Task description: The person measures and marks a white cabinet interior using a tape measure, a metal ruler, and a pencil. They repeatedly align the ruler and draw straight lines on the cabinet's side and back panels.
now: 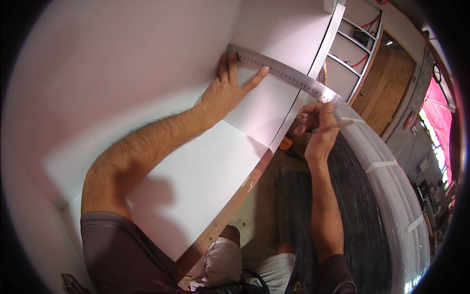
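A long metal ruler (289, 74) lies across a white upright panel (267, 100) inside a white cabinet, its right part reaching past the panel's edge. My left hand (227, 88) holds the ruler against the panel near its left end, fingertips at that end and thumb stretched along its lower edge. Close below the ruler's right end is my right hand (320, 132), its fingers bent and drawn together. Something thin seems to stick out to the right of those fingers, but blur hides what it is.
The white cabinet base (196, 171) has a brown front edge (220, 223). To the right stand clear-wrapped curved strips (391, 186) around a dark sheet (352, 196). Farther off are a metal rack (350, 63) and a wooden door (384, 88).
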Tool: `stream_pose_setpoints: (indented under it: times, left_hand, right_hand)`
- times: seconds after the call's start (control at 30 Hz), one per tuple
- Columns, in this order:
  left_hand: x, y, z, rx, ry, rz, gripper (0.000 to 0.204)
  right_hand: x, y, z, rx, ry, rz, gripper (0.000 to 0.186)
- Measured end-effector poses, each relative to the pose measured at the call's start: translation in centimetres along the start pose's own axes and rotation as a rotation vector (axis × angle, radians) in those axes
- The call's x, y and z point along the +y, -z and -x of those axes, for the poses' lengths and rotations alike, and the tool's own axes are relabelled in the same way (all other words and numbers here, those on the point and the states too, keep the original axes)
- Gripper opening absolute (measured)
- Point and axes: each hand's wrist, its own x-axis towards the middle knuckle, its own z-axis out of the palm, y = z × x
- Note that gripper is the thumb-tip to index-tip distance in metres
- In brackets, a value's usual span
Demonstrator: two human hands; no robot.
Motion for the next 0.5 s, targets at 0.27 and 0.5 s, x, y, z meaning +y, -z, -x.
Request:
stream_pose_setpoints:
  times: [0.27,0.5]
  left_hand:
    - [0.3,-0.7,0.0,0.028,-0.011,-0.099,0.107]
    - [0.2,-0.5,-0.4,0.041,-0.006,-0.161,0.105]
  right_hand:
    - [-5.4,2.9,-2.5,-0.12,0.471,0.234,0.043]
    - [-7.2,2.1,-4.7,-0.152,0.503,0.439,0.016]
